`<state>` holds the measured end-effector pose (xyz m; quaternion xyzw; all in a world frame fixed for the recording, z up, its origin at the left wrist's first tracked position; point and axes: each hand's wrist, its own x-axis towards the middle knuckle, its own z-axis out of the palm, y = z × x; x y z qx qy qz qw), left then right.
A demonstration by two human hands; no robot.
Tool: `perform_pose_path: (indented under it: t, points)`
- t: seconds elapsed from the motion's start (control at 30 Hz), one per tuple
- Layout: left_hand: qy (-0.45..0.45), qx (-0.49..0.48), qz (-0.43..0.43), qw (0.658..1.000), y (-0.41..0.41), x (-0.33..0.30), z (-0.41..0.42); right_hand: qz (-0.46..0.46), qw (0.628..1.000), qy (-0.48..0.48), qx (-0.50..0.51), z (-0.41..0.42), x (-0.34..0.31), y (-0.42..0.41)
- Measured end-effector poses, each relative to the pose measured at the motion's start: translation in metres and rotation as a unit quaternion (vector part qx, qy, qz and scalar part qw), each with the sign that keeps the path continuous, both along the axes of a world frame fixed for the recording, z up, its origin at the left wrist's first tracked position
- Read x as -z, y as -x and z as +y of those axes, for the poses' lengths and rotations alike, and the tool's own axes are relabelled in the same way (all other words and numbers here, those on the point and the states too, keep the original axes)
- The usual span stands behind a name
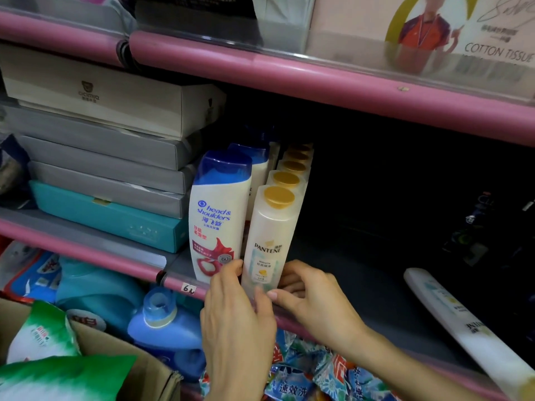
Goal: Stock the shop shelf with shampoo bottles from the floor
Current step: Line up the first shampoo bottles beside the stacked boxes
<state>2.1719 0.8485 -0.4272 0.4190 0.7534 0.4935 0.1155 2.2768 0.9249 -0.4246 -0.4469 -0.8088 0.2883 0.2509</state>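
At the far left I see stacked boxes (110, 157) on the shelf (333, 79), with a teal box (115, 218) lowest in the pile. Just right of them stands a blue-capped bottle (217, 215), upright at the shelf's front edge, another like it behind. Touching its right side is the Pantene bottle (270, 238), gold-capped and upright, first in a row of gold caps (293, 166) running back into the dark.

My left hand (234, 322) sits at the bottle's lower left, fingers curled against its base, thumb tip up beside the label. My right hand (307, 293) is at the lower right, fingers bent round that side, thumb crossing the front low down. So both hands clasp the bottle's foot between them, right on the shelf lip.

Further right, well apart, a long white bottle (463, 328) lies on its side on the shelf. Below the shelf, blue jugs (162, 322) and a cardboard box (121, 351) sit at lower left.
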Motion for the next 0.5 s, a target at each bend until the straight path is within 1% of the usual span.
perform_pose_path:
  t: [0.07, 0.17, 0.23, 0.3, 0.37, 0.43, 0.47, 0.5]
  points:
    - [-0.043, -0.011, -0.007, 0.999, -0.005, -0.003, -0.002, -0.024, 0.999, -0.020, 0.019, -0.004, -0.003, -0.012]
    - [-0.113, -0.017, 0.018, 0.993, -0.013, -0.006, -0.004, -0.069, 0.995, -0.048, 0.054, -0.010, -0.009, -0.044]
    - [-0.152, -0.004, 0.031, 0.988, -0.020, -0.007, -0.005, -0.109, 0.987, -0.078, 0.089, -0.013, -0.016, -0.072]
    - [-0.172, 0.022, 0.043, 0.984, -0.029, -0.007, -0.006, -0.166, 0.968, -0.125, 0.141, -0.012, -0.023, -0.102]
    - [-0.183, 0.046, 0.064, 0.980, -0.039, -0.005, -0.007, -0.256, 0.936, -0.144, 0.195, -0.010, -0.027, -0.131]
    - [-0.187, 0.074, 0.072, 0.977, -0.050, -0.004, -0.009, -0.363, 0.893, -0.101, 0.245, -0.007, -0.027, -0.160]
    - [-0.190, 0.088, 0.077, 0.975, -0.055, -0.003, -0.011, -0.395, 0.878, -0.058, 0.264, -0.005, -0.027, -0.173]
    - [-0.194, 0.101, 0.083, 0.972, -0.060, -0.002, -0.012, -0.400, 0.876, -0.009, 0.270, -0.005, -0.026, -0.184]
